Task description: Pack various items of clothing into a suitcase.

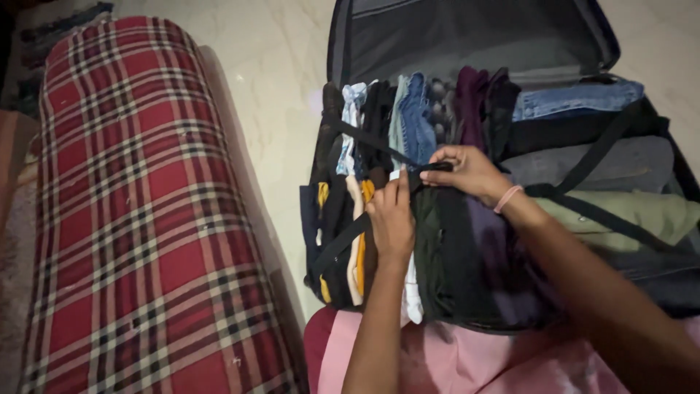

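Lay open on the pale floor [277,87]: a dark suitcase [467,44], lid thrown back, main compartment packed full. Left of the suitcase, stretched along the floor, a long bolster in red plaid [138,204]. Against the suitcase's near edge, a fold of pink cloth [452,361]. Inside the suitcase, to its right half, flat-folded garments stacked in layers, blue denim [576,98] at the far end, grey and olive pieces nearer. In its left half, a tight row of clothes stood on edge [408,117], black, blue, purple, white and yellow among them. Judged largely done: clothes already in place, nothing loose outside the suitcase, lid not yet closed. Crossed over the load, black packing straps [605,146] running in from the suitcase's corners; seemingly not yet joined at the middle, though the clasp itself hidden under the hands. Met at the suitcase's centre, both hands. Left hand [392,219] pressed flat on the upright row, fingers bent down over the strap [343,241] coming from the near left corner, thumb raised, apparently gripping it. Right hand [470,171], pink band at the wrist, fingers closed in a pinch on a black strap end [436,167] just beyond the left hand.
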